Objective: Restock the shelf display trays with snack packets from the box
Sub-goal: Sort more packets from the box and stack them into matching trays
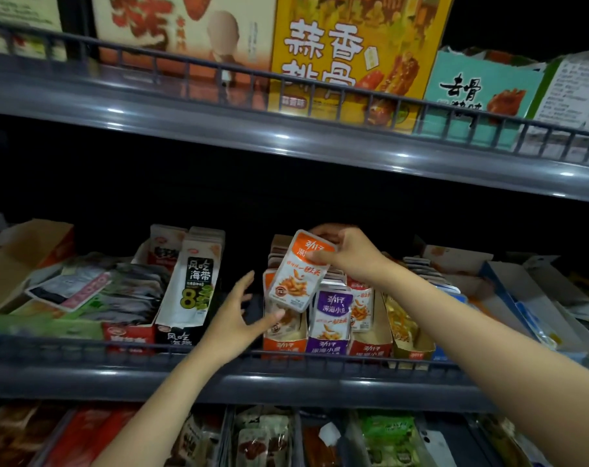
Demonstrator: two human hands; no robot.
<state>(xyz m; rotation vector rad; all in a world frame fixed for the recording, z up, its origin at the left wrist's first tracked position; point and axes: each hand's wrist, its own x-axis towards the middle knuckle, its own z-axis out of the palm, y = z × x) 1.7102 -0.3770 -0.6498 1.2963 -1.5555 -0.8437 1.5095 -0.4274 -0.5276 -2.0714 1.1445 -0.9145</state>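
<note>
My right hand [351, 255] pinches an orange packet [298, 276] above the orange tray [284, 345] at the front edge of the shelf [117, 379], my left hand [238, 316] spread open just below.

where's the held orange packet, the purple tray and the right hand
orange and white snack packet [297, 280], head view, its front
purple cardboard display tray [326, 346], head view, front wall
right hand [352, 253], head view, its back

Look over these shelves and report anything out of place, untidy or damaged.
The loose packets in the left cardboard tray lie flat and jumbled at odd angles, while the black-and-white packets beside them stand upright. On the upper shelf, the teal box has a ragged, torn top edge.
</note>
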